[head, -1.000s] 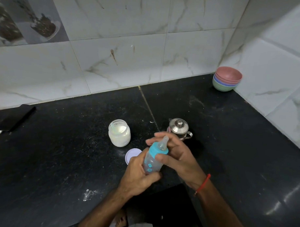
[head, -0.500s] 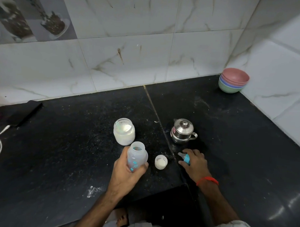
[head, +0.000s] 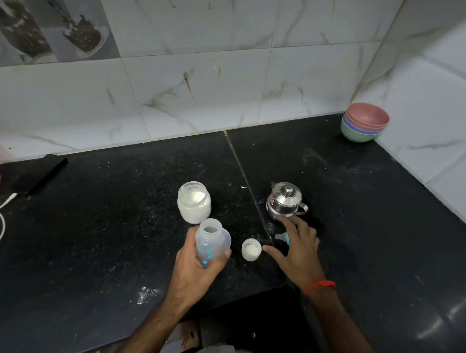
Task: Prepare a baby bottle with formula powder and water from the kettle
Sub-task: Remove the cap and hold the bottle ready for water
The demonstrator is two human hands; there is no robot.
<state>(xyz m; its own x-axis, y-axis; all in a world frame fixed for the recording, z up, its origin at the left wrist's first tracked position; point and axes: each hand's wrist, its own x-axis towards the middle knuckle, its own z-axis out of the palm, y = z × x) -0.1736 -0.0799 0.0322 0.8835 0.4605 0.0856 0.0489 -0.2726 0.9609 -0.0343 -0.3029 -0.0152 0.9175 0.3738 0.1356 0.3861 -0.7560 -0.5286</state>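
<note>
Gripping open bottle [head: 209,244]: left hand [head: 197,270] | right hand [head: 298,247] spread, released, over nipple cap [head: 283,237]

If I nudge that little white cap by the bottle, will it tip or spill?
The small white cap sits mouth-up on the black counter, low and wide, so it probably slides rather than tips. It looks like light plastic, so a nudge moves it easily. The whitish contents could spill if jolted.

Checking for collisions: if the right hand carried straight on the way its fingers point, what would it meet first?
Probably the steel kettle: the right hand hovers open, its fingers aimed up-left at the kettle's base, fingertips just short of it. Height is unclear from this view.
</note>
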